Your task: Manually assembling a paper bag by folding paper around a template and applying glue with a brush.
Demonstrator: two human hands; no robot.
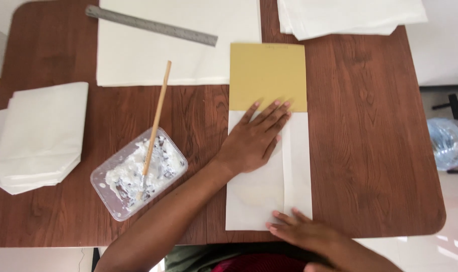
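Folded white paper (294, 171) flat under left hand (254, 143), right hand (302, 232) at bottom edge.

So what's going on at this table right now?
A person is pressing a folded white paper sheet flat on a wooden table. The left hand lies palm down across its middle, fingertips reaching a mustard-yellow card at its top end. The right hand holds down the bottom edge. To the left sits a clear tub of white paste with a stick in it, beside stacks of white paper and a metal ruler.
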